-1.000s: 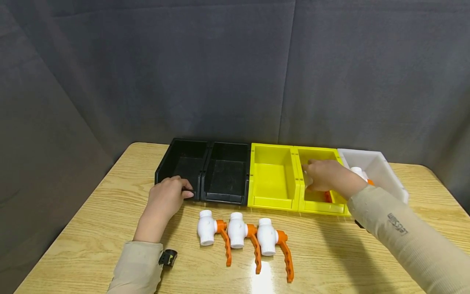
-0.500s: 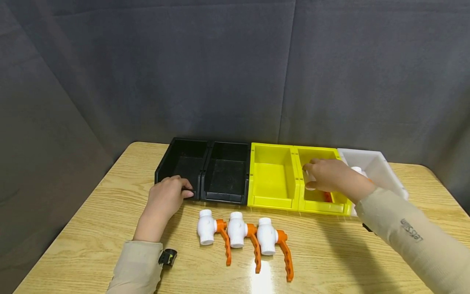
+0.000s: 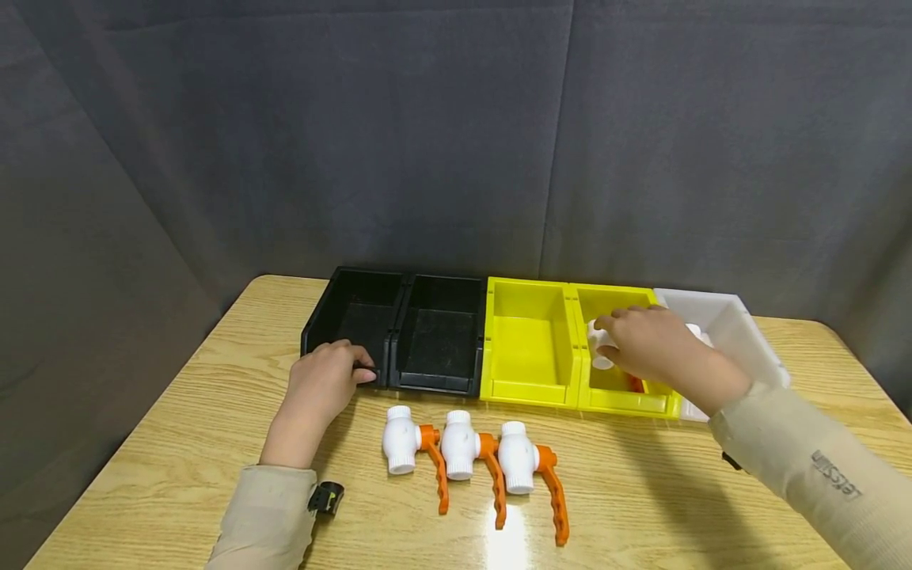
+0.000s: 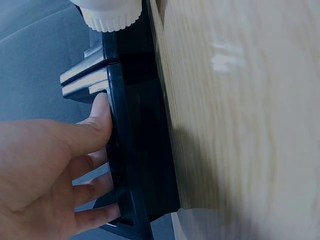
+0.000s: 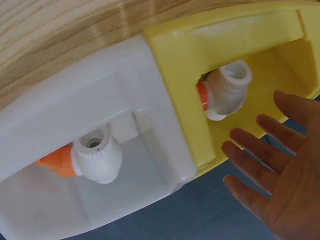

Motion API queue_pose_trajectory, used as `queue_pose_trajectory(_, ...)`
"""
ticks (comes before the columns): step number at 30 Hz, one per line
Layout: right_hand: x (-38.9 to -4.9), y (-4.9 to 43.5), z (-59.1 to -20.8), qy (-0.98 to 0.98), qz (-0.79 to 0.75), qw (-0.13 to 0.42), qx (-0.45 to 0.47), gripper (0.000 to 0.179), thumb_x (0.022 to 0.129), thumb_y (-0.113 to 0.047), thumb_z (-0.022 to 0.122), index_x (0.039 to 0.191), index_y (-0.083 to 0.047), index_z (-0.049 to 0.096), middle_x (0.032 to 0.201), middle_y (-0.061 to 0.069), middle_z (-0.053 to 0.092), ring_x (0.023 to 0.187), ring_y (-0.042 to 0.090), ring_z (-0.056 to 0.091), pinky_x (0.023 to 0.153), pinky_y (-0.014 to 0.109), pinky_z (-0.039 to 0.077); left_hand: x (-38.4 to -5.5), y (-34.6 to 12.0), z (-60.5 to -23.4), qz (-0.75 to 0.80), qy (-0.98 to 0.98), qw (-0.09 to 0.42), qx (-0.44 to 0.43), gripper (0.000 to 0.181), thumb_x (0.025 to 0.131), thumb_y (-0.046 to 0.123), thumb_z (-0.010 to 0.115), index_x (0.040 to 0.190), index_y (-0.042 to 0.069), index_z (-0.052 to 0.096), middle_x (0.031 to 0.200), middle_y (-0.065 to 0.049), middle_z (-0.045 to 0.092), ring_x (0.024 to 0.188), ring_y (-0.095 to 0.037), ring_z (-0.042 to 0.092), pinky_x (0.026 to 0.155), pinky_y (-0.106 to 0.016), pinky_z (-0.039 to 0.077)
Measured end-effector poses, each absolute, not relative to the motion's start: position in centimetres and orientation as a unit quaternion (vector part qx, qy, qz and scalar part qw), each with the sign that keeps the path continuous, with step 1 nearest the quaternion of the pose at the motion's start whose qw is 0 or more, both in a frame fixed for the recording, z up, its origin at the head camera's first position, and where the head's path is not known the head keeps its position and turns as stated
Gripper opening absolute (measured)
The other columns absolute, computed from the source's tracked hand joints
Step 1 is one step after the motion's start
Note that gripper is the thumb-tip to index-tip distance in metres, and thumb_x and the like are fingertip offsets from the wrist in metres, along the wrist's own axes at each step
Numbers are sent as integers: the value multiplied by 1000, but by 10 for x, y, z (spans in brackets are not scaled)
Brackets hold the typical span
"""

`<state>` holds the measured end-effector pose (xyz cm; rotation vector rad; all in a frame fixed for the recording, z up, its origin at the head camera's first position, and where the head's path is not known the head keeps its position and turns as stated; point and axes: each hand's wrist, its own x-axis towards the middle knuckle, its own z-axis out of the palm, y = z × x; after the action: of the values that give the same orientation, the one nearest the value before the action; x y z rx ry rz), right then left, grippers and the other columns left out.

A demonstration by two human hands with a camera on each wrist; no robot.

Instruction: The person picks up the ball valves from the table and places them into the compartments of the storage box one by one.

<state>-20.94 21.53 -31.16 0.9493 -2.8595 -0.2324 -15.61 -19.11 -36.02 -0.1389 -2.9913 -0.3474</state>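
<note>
My left hand (image 3: 324, 384) holds the front rim of the leftmost black bin (image 3: 358, 317). In the left wrist view, the thumb lies on the outer side of that rim and the other fingers reach behind it. Over the right-hand yellow bin (image 3: 630, 405) is my right hand (image 3: 655, 342), its fingers spread. A white ball valve (image 5: 229, 90) with an orange handle sits inside that bin, and the right wrist view shows a gap between it and the fingertips. The bin wall hides most of its handle.
Three white ball valves with orange handles, including a left one (image 3: 401, 443), lie in a row on the wooden table (image 3: 178, 475). Another ball valve (image 5: 100, 160) sits in the white bin (image 3: 748, 340). A second black bin (image 3: 438, 340) and another yellow bin (image 3: 527, 348) stand between.
My right hand has drawn slightly back to the right and its fingers have come off the ball valve, which shows more clearly in the yellow bin. The left hand stays put.
</note>
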Motion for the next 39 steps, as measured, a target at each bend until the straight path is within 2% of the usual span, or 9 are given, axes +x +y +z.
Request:
queue_pose_trajectory(4,-201,215,-310,-943,-82,90,310,33,84,-24,80,108,-2,71,87,8,68,77,29,65,68,48,54,-156,-191,-360,-117,-990,62,-45,20,89,26,73,101,11,77,92,-6,67,94,-32,64,78,-50,53)
queue_pose_trajectory(8,-193,215,-308,-941,-83,103,311,30,83,-25,81,101,-4,70,70,-1,56,65,22,58,60,44,52,-157,-190,-360,-117,-990,61,-44,20,89,27,73,102,12,77,93,-6,67,94,-33,64,78,-50,53)
queue_pose_trajectory(11,-189,217,-308,-938,-82,113,316,27,82,-24,81,98,-5,69,66,-4,50,63,20,56,56,41,49,-157,-190,-360,-116,-990,61,-43,20,89,27,73,102,12,77,94,-6,67,95,-33,64,79,-50,53)
queue_pose_trajectory(23,-172,222,-316,-928,-86,140,334,28,78,-24,84,96,-7,71,74,1,62,64,21,59,55,39,48,-156,-191,-360,-115,-990,61,-46,20,89,26,74,102,11,77,94,-6,67,95,-33,64,78,-51,53)
queue_pose_trajectory(31,-160,221,-317,-929,-91,139,332,34,77,-25,85,102,-7,72,83,5,67,71,25,64,60,40,51,-157,-191,-361,-112,-991,61,-46,21,89,28,73,101,12,77,91,-5,66,93,-32,64,79,-49,53)
queue_pose_trajectory(39,-148,219,-318,-924,-89,139,346,41,79,-27,84,113,-7,72,98,10,71,83,32,68,72,49,55,-156,-191,-361,-113,-990,64,-47,21,88,27,74,101,11,77,90,-6,66,93,-33,64,79,-49,53)
